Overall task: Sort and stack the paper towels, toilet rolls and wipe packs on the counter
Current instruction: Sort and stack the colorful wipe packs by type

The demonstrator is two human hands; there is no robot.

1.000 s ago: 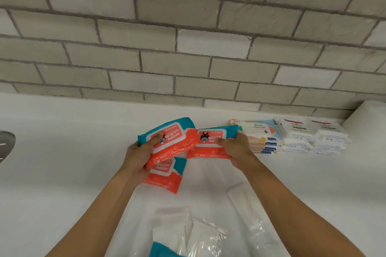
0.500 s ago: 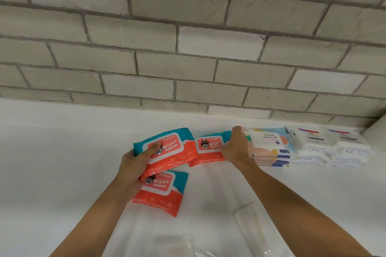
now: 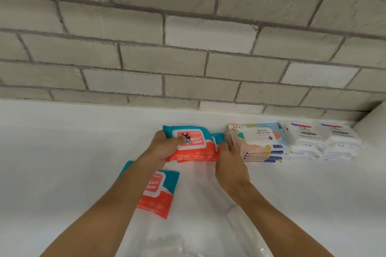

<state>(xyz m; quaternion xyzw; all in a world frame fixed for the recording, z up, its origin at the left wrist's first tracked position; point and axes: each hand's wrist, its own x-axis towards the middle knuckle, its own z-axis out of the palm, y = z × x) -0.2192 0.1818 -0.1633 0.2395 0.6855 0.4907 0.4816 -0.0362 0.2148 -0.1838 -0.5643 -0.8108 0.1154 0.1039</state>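
1. Moved since the earlier frame: orange-and-teal wipe pack (image 3: 194, 146) has shifted right and now lies over the second pack (image 3: 218, 137), just beside the pastel stack (image 3: 259, 142).
2. Left hand (image 3: 163, 148): fingers curled round its left end, thumb on top.
3. Right hand (image 3: 229, 165): curled fingers pinch its right end.
4. Third pack (image 3: 158, 192) lies flat on the counter (image 3: 62, 152), nearer, partly under the left forearm.

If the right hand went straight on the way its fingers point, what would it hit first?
The orange-and-teal wipe pack: the right hand holds its right end, pointing toward the wall. The pastel pack stack sits just right of that line, so it would probably be missed, though depth is unclear.
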